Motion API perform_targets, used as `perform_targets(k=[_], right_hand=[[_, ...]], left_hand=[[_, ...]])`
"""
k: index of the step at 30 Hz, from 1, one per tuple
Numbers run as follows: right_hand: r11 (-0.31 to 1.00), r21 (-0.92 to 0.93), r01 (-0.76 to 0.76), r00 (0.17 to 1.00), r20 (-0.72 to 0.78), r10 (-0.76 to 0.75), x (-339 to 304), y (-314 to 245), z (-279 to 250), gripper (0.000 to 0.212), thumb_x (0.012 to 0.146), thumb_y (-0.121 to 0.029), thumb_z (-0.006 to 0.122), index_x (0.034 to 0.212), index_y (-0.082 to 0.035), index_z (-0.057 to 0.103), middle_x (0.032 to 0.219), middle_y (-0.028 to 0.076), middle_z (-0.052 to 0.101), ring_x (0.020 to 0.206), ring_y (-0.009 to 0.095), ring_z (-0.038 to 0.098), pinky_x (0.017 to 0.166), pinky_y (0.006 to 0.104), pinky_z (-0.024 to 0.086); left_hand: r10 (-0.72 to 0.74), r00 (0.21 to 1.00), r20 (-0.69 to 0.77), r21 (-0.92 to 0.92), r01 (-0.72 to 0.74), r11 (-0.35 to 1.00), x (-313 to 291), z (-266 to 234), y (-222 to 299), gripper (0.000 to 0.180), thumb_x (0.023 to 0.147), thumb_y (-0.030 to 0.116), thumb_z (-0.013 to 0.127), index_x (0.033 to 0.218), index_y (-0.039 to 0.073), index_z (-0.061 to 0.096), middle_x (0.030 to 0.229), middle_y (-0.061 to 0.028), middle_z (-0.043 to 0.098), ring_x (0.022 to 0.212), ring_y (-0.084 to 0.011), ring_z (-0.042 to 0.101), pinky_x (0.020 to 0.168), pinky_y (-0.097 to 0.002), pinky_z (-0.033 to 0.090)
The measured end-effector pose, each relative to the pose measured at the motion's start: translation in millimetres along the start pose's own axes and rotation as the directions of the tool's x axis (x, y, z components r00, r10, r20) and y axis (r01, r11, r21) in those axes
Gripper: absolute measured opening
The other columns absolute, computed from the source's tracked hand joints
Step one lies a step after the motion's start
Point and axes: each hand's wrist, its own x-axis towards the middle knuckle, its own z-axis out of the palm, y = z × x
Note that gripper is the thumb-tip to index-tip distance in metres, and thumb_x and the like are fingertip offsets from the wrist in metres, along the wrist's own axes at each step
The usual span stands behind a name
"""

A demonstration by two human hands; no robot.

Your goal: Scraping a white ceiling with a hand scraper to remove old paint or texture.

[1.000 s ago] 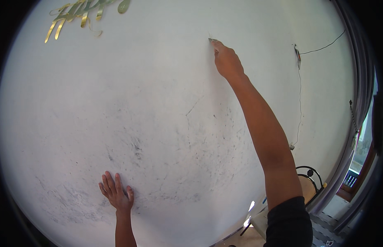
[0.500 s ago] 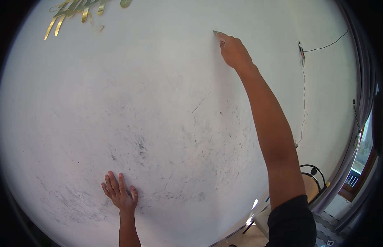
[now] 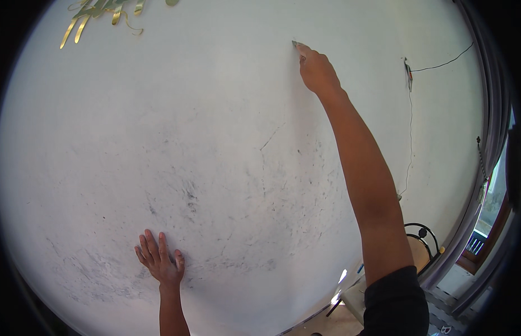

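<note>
A white wall [image 3: 215, 84] with dark scuffs and scratches fills most of the view. My left hand [image 3: 166, 263] rests flat on its lower part, fingers spread, holding nothing. High up, with the arm stretched out, my right hand [image 3: 318, 68] is closed on a small flat greenish-grey piece [image 3: 295, 43]. Only a pointed corner of that piece shows past the fingertips, against the wall; the rest is hidden in the grip, so its kind cannot be made out. A thin crack [image 3: 271, 137] runs below and left of my right hand.
Gold lettering [image 3: 84, 25] hangs at the upper left. On the right, a dark wall fitting [image 3: 409, 75] trails thin wires. A chair [image 3: 420, 252] with a black metal frame stands lower right, near a purple-grey curtain [image 3: 473, 213] and a window [image 3: 493, 207].
The view has shifted slightly, so the lettering and wall marks sit a little higher. Both hands keep nearly the same places; the right hand still grips the flat piece.
</note>
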Motion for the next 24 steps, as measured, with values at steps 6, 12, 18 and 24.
perform_targets(k=[6, 12, 18, 24], right_hand=[[0.999, 0.020, 0.038, 0.999, 0.012, -0.038, -2, 4, -2, 0.038, 0.104, -0.019, 0.040, 0.136, -0.011, 0.058, 0.116, 0.021, 0.069, 0.105, 0.039, 0.067, 0.089, 0.0497, 0.055], [1.000, -0.027, -0.007, 0.998, -0.062, 0.006, 0, 3, 3, 0.040, 0.104, -0.018, 0.039, 0.139, -0.015, 0.058, 0.117, 0.020, 0.069, 0.107, 0.039, 0.066, 0.090, 0.0491, 0.055], [0.999, -0.027, 0.023, 0.999, 0.048, -0.022, 3, -5, -14, 0.036, 0.103, -0.015, 0.044, 0.133, -0.012, 0.063, 0.112, 0.021, 0.070, 0.099, 0.038, 0.068, 0.087, 0.0471, 0.054], [0.997, -0.038, 0.065, 0.997, -0.049, -0.067, -1, 4, 3, 0.039, 0.104, -0.019, 0.039, 0.138, -0.013, 0.057, 0.114, 0.020, 0.070, 0.103, 0.038, 0.068, 0.090, 0.0489, 0.055]], left_hand=[[-0.003, 1.000, 0.002, -0.025, 0.003, 1.000, -2, 1, -1, 0.053, 0.103, 0.040, 0.038, 0.146, 0.011, 0.047, 0.158, -0.0200, 0.037, 0.147, -0.0390, 0.032, 0.120, -0.0583, 0.018], [0.002, 1.000, -0.002, -0.024, -0.002, 1.000, -2, 0, 1, 0.053, 0.103, 0.040, 0.039, 0.146, 0.010, 0.047, 0.158, -0.0199, 0.038, 0.148, -0.0386, 0.032, 0.120, -0.0582, 0.018], [-0.013, 1.000, -0.001, -0.015, 0.013, 1.000, -1, -2, 0, 0.053, 0.103, 0.040, 0.039, 0.146, 0.010, 0.048, 0.158, -0.0195, 0.038, 0.148, -0.0385, 0.032, 0.120, -0.0576, 0.018], [-0.018, 1.000, -0.002, -0.022, 0.018, 1.000, 1, 0, 1, 0.052, 0.102, 0.039, 0.040, 0.146, 0.011, 0.047, 0.158, -0.0195, 0.037, 0.148, -0.0385, 0.031, 0.120, -0.0574, 0.017]])
